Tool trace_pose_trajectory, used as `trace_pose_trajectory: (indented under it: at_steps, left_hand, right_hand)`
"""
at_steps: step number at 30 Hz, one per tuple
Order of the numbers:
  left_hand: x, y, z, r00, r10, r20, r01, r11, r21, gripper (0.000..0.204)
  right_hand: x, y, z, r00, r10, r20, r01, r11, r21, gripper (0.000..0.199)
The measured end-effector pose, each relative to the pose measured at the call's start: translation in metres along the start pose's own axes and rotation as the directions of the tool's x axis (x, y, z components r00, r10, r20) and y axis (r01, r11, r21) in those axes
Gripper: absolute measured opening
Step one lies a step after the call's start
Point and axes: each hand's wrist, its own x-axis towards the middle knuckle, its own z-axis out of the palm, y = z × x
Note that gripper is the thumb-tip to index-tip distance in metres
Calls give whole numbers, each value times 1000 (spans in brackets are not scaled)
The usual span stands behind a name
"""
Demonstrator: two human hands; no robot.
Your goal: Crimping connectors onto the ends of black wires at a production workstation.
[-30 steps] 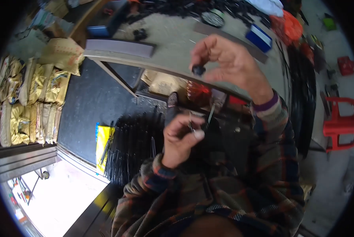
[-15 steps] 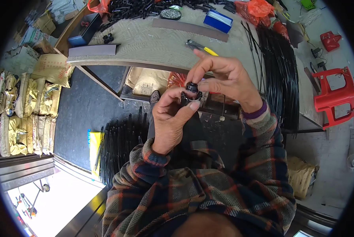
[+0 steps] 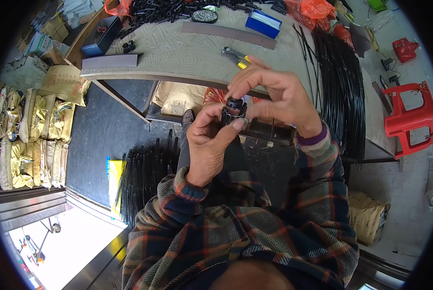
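My left hand (image 3: 208,142) pinches a small black pronged plastic piece (image 3: 227,117) between thumb and fingers, above my lap. A round black cap (image 3: 234,103) sits at the top of that piece, among its upright prongs. Over it, my right hand (image 3: 280,96) has its fingers apart; the index fingertip is at the cap's far edge, and the blurred thumb stands off to the right of the prongs. Just beyond my right hand, pliers with yellow handles (image 3: 236,54) lie on the workbench (image 3: 173,55), partly hidden by the fingers.
Black parts (image 3: 161,14) are heaped at the bench's far side, beside a blue box (image 3: 263,24). Long thin black rods (image 3: 339,92) lie along its right end; more rods (image 3: 146,174) stand at lower left. A red stool (image 3: 410,121) stands right, stacked sacks (image 3: 33,140) left.
The right thumb has come away from the black cap, which now sits lower and more upright in the pronged piece. My left hand keeps its grip nearly in place.
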Motion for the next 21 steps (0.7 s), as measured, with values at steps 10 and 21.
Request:
trace_pose_trajectory:
  at_steps: [10,21]
  left_hand:
    - [2,3,-18,997,-27,66,29,999,-30,26]
    - [2,0,-12,990,144,-7,-142,982,125,30]
  right_hand:
    - [-13,-14,37,947,-181,-267,43,891,-453,20]
    - [-18,-13,47,872,-318,-372,65,828,-557,20]
